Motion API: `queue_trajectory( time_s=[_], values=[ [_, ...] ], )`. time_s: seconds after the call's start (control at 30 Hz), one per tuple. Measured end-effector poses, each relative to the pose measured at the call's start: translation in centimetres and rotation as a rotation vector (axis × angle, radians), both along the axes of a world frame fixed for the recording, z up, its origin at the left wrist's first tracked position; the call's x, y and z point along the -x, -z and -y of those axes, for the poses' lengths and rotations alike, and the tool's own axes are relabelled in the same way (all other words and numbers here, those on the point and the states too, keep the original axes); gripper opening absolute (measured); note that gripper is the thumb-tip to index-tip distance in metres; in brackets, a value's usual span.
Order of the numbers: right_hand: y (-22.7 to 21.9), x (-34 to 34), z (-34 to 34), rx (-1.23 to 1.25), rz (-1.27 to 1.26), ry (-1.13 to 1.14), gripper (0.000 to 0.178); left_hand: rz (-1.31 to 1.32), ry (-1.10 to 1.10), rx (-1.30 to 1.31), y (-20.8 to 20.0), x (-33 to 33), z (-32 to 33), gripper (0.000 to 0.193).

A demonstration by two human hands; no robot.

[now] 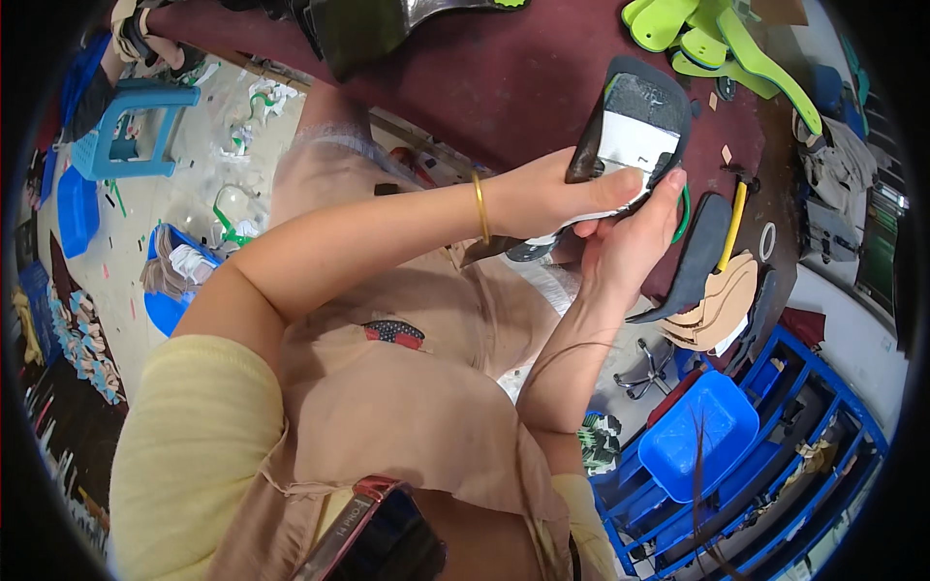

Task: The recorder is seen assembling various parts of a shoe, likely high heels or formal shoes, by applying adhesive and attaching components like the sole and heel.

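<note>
Both hands hold a sandal (635,137) over the near edge of the dark red table. It has a black sole-shaped end and a white band across its middle, with dark strap edges at the sides. My left hand (560,197), a gold bangle on its wrist, grips it from the left with the thumb pressed on the white band. Around the right side wraps my right hand (628,230), fingertips at the edge. A green loop (684,215) shows beside the right fingers. Much of the sandal's lower end is hidden by my hands.
Lime green footbeds (699,41) lie at the table's far right. Nearer are a black sole (701,254), a yellow-handled hammer (733,229) and stacked beige insoles (719,302). A blue basin (668,453) rests on a blue rack; a blue stool (136,131) stands left.
</note>
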State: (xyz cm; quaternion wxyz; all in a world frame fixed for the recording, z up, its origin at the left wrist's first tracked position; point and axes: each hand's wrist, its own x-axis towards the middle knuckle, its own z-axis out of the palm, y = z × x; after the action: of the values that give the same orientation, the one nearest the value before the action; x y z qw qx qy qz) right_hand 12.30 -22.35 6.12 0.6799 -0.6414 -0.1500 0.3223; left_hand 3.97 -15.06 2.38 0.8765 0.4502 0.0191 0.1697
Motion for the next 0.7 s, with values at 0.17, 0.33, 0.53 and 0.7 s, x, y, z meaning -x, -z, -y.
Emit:
queue_trajectory(
  time_s=[0.17, 0.33, 0.53, 0.7],
  values=[
    [1.6, -0.9, 1.3, 0.034, 0.053, -0.183, 0.034, -0.131, -0.063, 0.043, 0.7, -0.5, 1.2, 0.041],
    [2.1, -1.0, 3.7, 0.281, 1.008, -0.339, 0.08, -0.219, -0.352, 0.177, -1.4, -2.6, -0.7, 0.044],
    [3.7, -5.1, 4.7, 0.379, 1.174, -0.306, 0.025, -0.514, -0.585, 0.172, 1.0, -3.5, -1.9, 0.063],
    [3.9, -7.4, 5.1, 0.584, 0.925, -0.443, 0.028, -0.234, -0.014, -1.247, -0.4, -1.8, -2.8, 0.028]
  ],
)
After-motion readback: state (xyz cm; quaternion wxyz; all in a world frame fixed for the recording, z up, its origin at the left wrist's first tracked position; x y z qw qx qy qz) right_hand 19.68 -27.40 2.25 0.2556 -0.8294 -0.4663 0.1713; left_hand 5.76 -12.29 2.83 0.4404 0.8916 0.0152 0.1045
